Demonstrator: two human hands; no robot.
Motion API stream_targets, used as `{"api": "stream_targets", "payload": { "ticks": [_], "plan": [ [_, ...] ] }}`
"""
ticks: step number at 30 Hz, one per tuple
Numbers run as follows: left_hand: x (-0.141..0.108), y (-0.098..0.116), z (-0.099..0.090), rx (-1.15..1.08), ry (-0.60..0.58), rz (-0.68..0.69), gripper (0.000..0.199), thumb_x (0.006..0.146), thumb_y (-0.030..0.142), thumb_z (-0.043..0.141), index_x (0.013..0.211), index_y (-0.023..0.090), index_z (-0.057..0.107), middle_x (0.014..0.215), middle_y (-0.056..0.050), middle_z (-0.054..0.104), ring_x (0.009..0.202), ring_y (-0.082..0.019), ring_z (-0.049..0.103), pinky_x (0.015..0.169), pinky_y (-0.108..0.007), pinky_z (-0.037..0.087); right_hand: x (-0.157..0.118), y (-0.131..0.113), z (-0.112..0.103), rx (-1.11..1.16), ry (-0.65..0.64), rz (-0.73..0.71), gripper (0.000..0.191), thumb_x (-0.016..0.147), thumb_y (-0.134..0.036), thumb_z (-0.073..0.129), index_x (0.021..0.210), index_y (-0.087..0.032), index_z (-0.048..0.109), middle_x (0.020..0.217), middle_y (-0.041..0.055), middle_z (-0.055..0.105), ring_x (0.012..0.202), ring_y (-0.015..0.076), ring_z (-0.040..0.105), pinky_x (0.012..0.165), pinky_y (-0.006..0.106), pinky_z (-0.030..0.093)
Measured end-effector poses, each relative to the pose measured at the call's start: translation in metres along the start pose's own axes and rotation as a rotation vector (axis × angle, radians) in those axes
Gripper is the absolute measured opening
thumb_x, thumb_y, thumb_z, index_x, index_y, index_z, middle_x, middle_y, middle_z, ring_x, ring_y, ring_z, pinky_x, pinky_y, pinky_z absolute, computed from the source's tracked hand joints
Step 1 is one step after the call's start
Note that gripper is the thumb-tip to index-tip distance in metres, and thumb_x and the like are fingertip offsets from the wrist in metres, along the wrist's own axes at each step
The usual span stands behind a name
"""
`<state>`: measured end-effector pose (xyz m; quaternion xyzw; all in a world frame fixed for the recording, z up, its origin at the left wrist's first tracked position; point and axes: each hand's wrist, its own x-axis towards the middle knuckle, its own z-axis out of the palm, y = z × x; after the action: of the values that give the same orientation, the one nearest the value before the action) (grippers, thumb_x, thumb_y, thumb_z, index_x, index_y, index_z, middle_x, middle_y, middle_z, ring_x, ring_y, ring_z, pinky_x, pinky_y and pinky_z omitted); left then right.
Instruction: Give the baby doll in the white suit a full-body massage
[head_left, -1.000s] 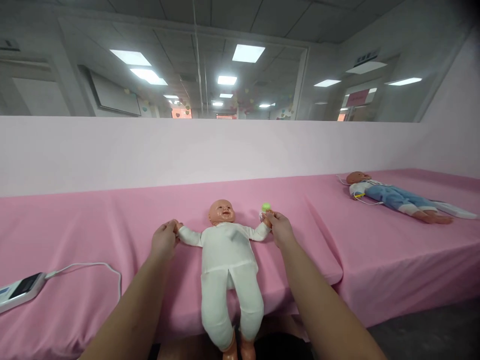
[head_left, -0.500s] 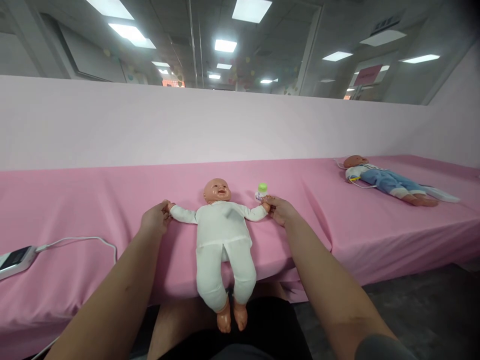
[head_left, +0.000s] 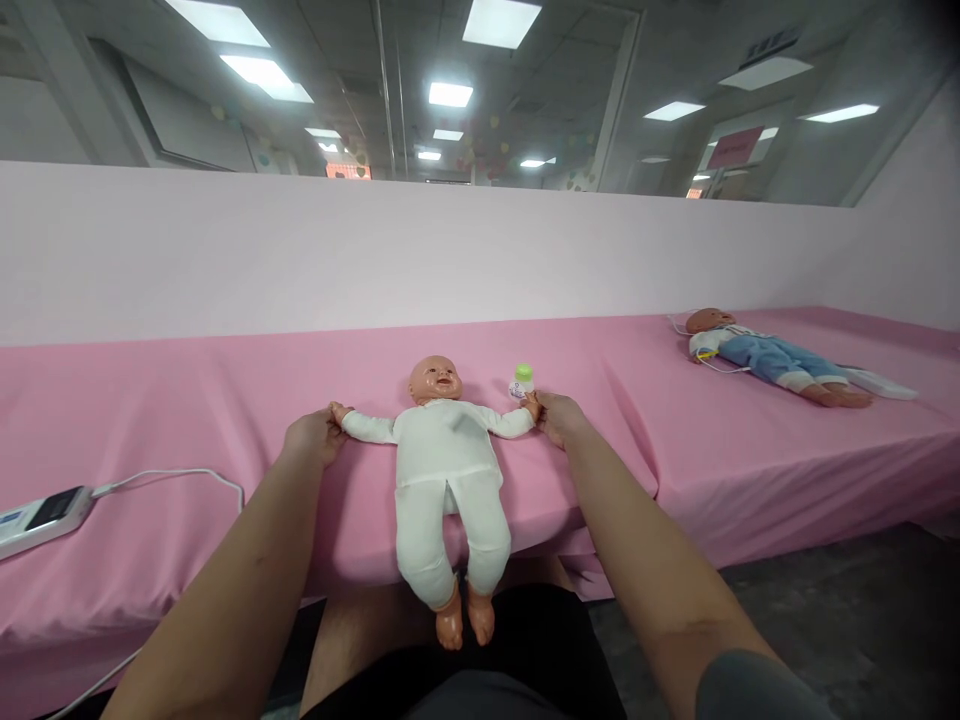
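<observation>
A baby doll in white clothes lies on its back on the pink-covered table, its arms spread sideways and its feet hanging past the front edge. My left hand is closed on the doll's hand at the left. At the right, my right hand pinches the doll's other hand. Just behind my right hand stands a small bottle with a green lid. The doll's face is turned up, slightly to the right.
A second doll in blue trousers lies at the right, with thin tubing and a clear plastic piece beside it. At the left is a white device with a dark screen and a cable. Behind rises a white wall below a window.
The view has shifted slightly, and more of the white device shows at the left. Both hands keep their hold on the doll's hands, with its arms still spread.
</observation>
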<state>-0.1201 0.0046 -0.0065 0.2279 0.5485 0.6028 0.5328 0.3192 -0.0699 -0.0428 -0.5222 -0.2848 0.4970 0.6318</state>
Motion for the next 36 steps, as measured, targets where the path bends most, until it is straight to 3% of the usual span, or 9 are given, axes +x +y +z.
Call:
{"api": "stream_targets", "payload": {
  "ticks": [7, 11, 15, 19, 24, 31, 36],
  "plan": [
    [-0.004, -0.002, -0.003, -0.038, -0.037, 0.036, 0.006, 0.087, 0.011, 0.066, 0.089, 0.016, 0.068, 0.091, -0.008, 0.073, 0.081, -0.017, 0.073, 0.077, -0.027, 0.062, -0.017, -0.010, 0.000, -0.017, -0.165, -0.022, 0.018, 0.085, -0.024, 0.071, 0.102, -0.018, 0.072, 0.110, 0.0104, 0.077, 0.105, 0.0241, 0.073, 0.091, 0.033, 0.063],
    [-0.007, -0.004, -0.002, -0.060, -0.024, 0.072, 0.005, 0.086, 0.017, 0.073, 0.089, 0.015, 0.069, 0.094, -0.008, 0.073, 0.077, -0.016, 0.071, 0.073, -0.027, 0.062, -0.015, -0.007, -0.001, -0.035, -0.133, -0.043, 0.015, 0.084, -0.030, 0.075, 0.093, -0.018, 0.071, 0.099, 0.0086, 0.076, 0.092, 0.0216, 0.073, 0.084, 0.031, 0.063],
    [-0.007, -0.004, 0.000, -0.036, 0.008, 0.068, 0.009, 0.096, 0.021, 0.064, 0.092, 0.014, 0.068, 0.098, -0.008, 0.073, 0.082, -0.016, 0.071, 0.077, -0.028, 0.062, -0.008, -0.001, 0.002, -0.058, -0.036, -0.057, 0.018, 0.088, -0.035, 0.073, 0.094, -0.018, 0.071, 0.103, 0.0089, 0.077, 0.093, 0.0215, 0.073, 0.082, 0.031, 0.063],
    [-0.002, -0.004, 0.001, -0.024, 0.021, 0.034, 0.011, 0.097, 0.012, 0.057, 0.091, 0.014, 0.065, 0.094, -0.009, 0.073, 0.087, -0.017, 0.071, 0.079, -0.028, 0.061, -0.004, 0.002, 0.004, -0.095, 0.015, -0.033, 0.020, 0.090, -0.035, 0.068, 0.097, -0.017, 0.072, 0.103, 0.0109, 0.077, 0.092, 0.0241, 0.073, 0.077, 0.034, 0.063],
    [0.004, -0.006, -0.003, -0.033, -0.024, 0.015, 0.015, 0.089, 0.005, 0.058, 0.088, 0.017, 0.067, 0.088, -0.007, 0.072, 0.084, -0.017, 0.072, 0.081, -0.030, 0.062, -0.012, -0.004, 0.004, -0.052, -0.075, -0.007, 0.019, 0.088, -0.025, 0.065, 0.103, -0.016, 0.073, 0.109, 0.0120, 0.077, 0.102, 0.0258, 0.074, 0.087, 0.037, 0.064],
    [0.005, -0.007, -0.006, -0.014, -0.037, 0.045, 0.008, 0.085, 0.017, 0.075, 0.091, 0.016, 0.070, 0.091, -0.006, 0.072, 0.074, -0.013, 0.070, 0.075, -0.024, 0.061, -0.022, -0.010, 0.000, 0.017, -0.234, -0.007, 0.021, 0.081, -0.017, 0.076, 0.102, -0.015, 0.076, 0.110, 0.0109, 0.077, 0.099, 0.0229, 0.073, 0.088, 0.032, 0.063],
    [0.005, -0.006, -0.003, -0.014, 0.003, 0.060, 0.010, 0.086, 0.022, 0.076, 0.091, 0.014, 0.072, 0.092, -0.009, 0.074, 0.077, -0.016, 0.072, 0.074, -0.028, 0.063, -0.017, -0.005, 0.000, -0.031, -0.163, -0.049, 0.018, 0.084, -0.027, 0.079, 0.096, -0.015, 0.076, 0.100, 0.0106, 0.077, 0.092, 0.0224, 0.073, 0.082, 0.032, 0.063]
  ]
}}
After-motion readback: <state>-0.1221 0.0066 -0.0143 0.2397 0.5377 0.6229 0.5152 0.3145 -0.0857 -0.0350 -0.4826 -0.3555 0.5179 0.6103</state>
